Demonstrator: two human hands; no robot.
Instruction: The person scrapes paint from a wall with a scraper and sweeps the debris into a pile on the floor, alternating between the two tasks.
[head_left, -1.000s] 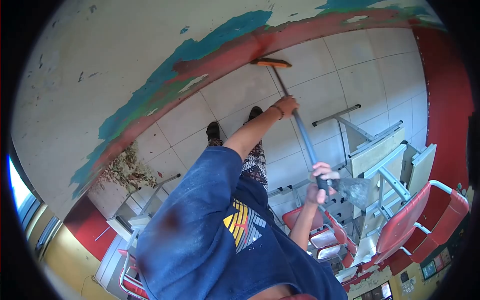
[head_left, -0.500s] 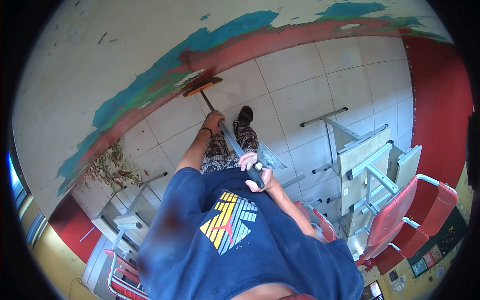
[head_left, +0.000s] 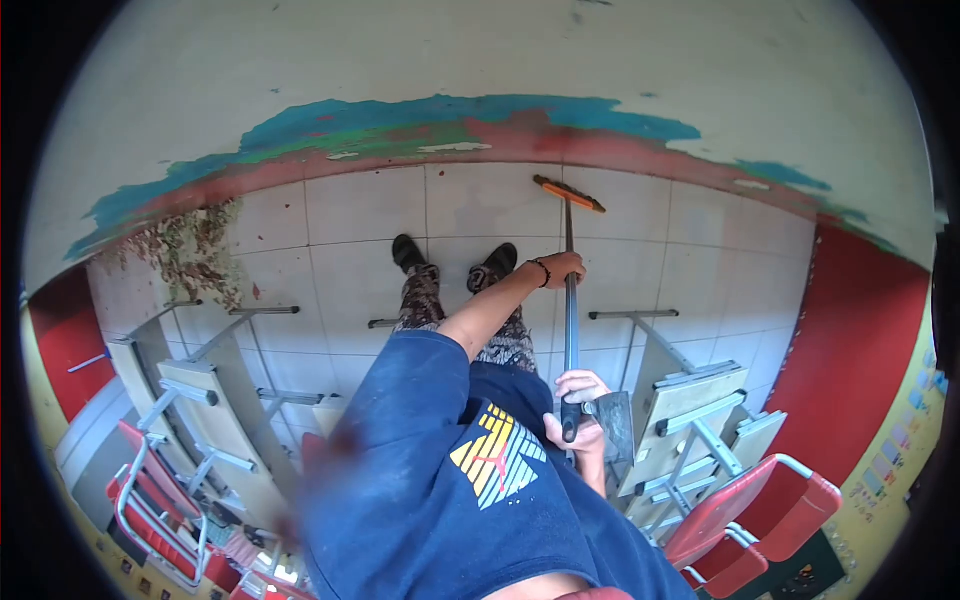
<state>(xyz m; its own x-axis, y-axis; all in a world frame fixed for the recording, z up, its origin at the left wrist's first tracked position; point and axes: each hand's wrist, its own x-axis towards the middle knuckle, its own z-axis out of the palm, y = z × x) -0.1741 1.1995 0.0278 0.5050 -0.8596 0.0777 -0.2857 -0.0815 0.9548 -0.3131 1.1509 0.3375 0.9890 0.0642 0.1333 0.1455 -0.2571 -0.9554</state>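
Observation:
A broom (head_left: 571, 330) with an orange head and dark bristles reaches from my waist to the tiled floor near the wall. My left hand (head_left: 564, 269), with a dark beaded bracelet on the wrist, is wrapped round the middle of its pole. Close to my body, my right hand (head_left: 578, 412) is closed round the top end of the pole. A wide, dusty scraper blade (head_left: 614, 426) juts out to the right from that same hand; its handle is mostly hidden. The broom head (head_left: 570, 195) rests on the tiles just short of the wall's base.
Peeling blue, green and red paint runs along the lower wall (head_left: 400, 130). Paint flakes (head_left: 195, 250) lie piled on the floor at left. Folded or tipped tables (head_left: 690, 420) and red chairs (head_left: 750, 515) stand at right, with more tables (head_left: 215, 420) at left.
The broom head has moved right along the wall's base, and the pole now stands nearly straight ahead of me. My view has turned, and both feet now show side by side.

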